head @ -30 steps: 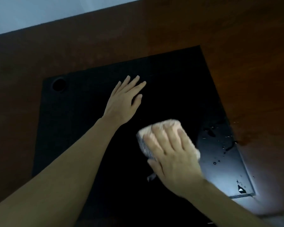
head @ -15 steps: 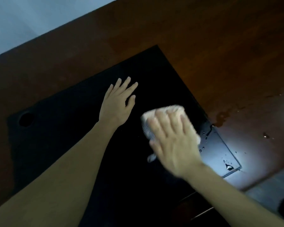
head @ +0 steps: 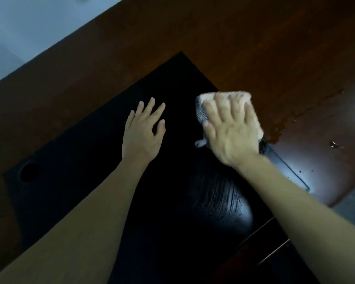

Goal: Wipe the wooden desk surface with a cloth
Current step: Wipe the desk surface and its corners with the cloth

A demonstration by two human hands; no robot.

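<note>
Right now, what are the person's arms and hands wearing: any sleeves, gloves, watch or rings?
Nothing visible: both forearms are bare to the frame edge, no sleeves. The left hand and right hand are ungloved, with no watch, bracelet or ring showing; the right hand is slightly blurred.

Both forearms are bare from wrist to the frame's edge, with no sleeve showing. The left hand (head: 142,136) and right hand (head: 233,132) wear nothing: bare fingers (head: 150,107), bare wrists.

An office, by the look of it; a reddish wooden desk (head: 254,48) carries a black inset panel (head: 111,181) with a round cable hole (head: 28,172); a pale wall (head: 29,27) stands behind.
</note>
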